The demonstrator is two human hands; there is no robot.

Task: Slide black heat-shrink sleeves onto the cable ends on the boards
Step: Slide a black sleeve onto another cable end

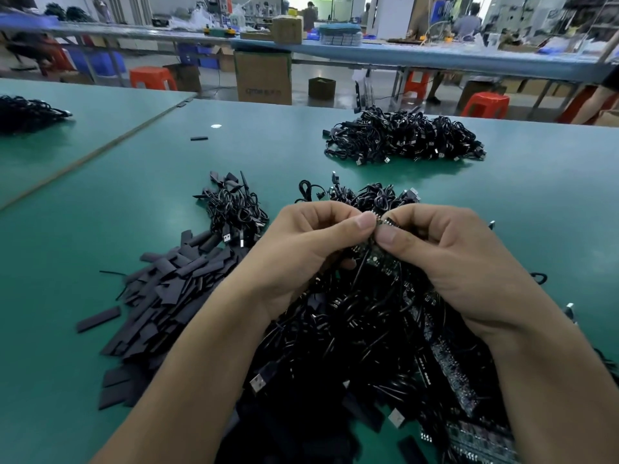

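While the left hand [301, 249] and right hand [445, 259] pinch the small dark circuit board [373, 260] above the tangled black cable heap [351, 329], hold it level for sleeving.

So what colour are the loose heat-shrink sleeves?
Matte black; the heat-shrink sleeves show best in head view.

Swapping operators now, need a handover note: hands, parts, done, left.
Hands: left hand and right hand both pinch one small board above the near pile of cables and boards; sleeve hidden or absent.
Parts: loose sleeves heaped left of that pile on the green table.
Done: unclear; a smaller heap and a far cable heap lie beyond, sleeved or not I cannot tell.
Left: the held board, then seemingly the large near pile.
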